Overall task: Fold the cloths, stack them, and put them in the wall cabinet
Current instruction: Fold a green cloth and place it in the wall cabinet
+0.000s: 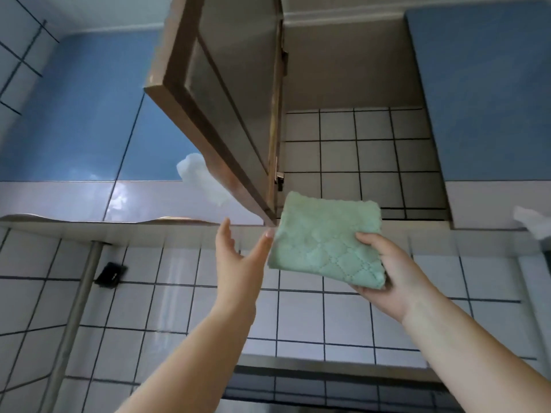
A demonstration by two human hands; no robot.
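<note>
step: lift folded cloths [325, 238] level into wall cabinet [343, 70], clear of open door [220, 93], set flat | cloths: pale green, quilted diamond texture, square stack, held just below cabinet opening | right hand [384, 272] pinching stack's lower corner | left hand [235, 254] spread open, empty, beside stack

Pale green folded cloth [325, 242] at centre right, quilted in a diamond pattern; blue cabinet fronts [89, 114] at upper left; brown open door [214, 93] at top centre; white wall tiles [337, 317] with dark grout below.
</note>
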